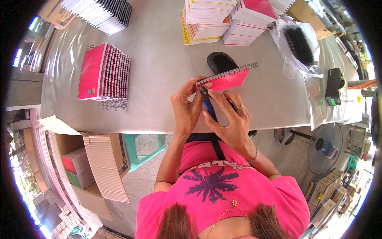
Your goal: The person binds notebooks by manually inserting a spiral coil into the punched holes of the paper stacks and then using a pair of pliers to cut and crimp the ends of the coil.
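A small pink spiral notebook (230, 81) is held up in front of me, tilted, with its dark wire coil along the upper edge. My left hand (186, 104) is closed on its left end, thumb and fingers pinching near the end of the coil. My right hand (232, 121) is closed around pliers (208, 106) with blue and black handles. The jaws point at that same left end of the coil; the exact contact is too small to make out. Behind the notebook, a black oval dish-like object (221, 61) lies on the table.
On the grey table (155, 79) stand a pink spiral notebook stack (92, 71) at left, unbound booklet stacks (209, 12) at the back, and black coils (299, 44) on plastic wrap at right. A black tape dispenser (333, 85) sits right; a fan (324, 147) stands below.
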A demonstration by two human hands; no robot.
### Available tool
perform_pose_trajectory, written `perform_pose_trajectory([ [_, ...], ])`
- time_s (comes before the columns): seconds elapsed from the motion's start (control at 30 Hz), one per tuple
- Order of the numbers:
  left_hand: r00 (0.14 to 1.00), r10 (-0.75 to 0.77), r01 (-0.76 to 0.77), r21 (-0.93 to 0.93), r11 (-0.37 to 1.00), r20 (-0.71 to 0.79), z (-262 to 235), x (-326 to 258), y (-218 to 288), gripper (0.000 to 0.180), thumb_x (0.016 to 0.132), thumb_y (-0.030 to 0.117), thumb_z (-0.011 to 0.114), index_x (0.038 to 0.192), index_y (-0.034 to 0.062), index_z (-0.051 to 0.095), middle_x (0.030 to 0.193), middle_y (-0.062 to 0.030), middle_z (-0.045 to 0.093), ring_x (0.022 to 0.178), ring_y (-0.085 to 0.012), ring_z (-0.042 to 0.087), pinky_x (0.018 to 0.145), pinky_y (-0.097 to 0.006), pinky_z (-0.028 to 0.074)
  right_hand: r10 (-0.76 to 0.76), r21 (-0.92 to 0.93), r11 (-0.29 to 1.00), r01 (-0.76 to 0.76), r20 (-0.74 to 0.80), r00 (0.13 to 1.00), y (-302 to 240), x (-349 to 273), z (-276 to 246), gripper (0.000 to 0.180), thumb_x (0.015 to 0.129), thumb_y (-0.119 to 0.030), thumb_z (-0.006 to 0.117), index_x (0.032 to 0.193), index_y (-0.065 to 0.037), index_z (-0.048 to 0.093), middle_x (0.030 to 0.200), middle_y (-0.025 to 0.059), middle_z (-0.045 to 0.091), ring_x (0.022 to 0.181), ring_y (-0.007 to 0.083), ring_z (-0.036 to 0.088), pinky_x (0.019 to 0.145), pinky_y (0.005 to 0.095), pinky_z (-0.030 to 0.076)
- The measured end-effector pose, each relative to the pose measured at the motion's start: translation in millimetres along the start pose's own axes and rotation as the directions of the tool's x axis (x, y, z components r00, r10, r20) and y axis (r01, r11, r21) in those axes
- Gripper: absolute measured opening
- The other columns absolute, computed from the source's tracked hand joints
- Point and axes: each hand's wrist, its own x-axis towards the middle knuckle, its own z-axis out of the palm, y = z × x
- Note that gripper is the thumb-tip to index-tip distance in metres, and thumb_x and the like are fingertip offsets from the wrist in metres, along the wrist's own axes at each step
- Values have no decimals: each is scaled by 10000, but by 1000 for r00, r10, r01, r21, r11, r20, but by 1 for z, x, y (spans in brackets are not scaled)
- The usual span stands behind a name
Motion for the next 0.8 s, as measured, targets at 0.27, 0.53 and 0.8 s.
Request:
perform_pose_trajectory([
  [0.27, 991, 128, -114, 250, 962, -43, 3, -4, 1, 271, 854, -87, 573, 1093, -3, 670, 954, -136, 724, 892, -155, 699, 772, -277, 535, 339, 643, 526, -556, 441, 831, -6, 2, -10, 460, 861, -206, 687, 1269, -47, 548, 958, 86, 597, 752, 189, 629, 633, 297, 519],
  [0.53, 979, 202, -186, 295, 937, -27, -6, -4, 25, 236, 867, 13, 660, 1103, 17, 672, 973, -124, 722, 824, -176, 707, 713, -305, 547, 189, 577, 401, -712, 708, 680, 1, 24, -46, 429, 951, -259, 583, 1306, -35, 493, 1123, 79, 578, 992, 179, 575, 883, 329, 471],
  [0.8, 730, 496, -178, 570, 802, -469, -113, 41, 115, 253, 947, 213, 632, 1125, 43, 689, 863, -2, 648, 703, -68, 538, 648, -215, 439, 221, -304, 938, -168, 151, 963, 113, 49, -84, 415, 887, -195, 638, 1280, -98, 546, 1230, 121, 555, 1165, 281, 522, 1007, 418, 383],
])
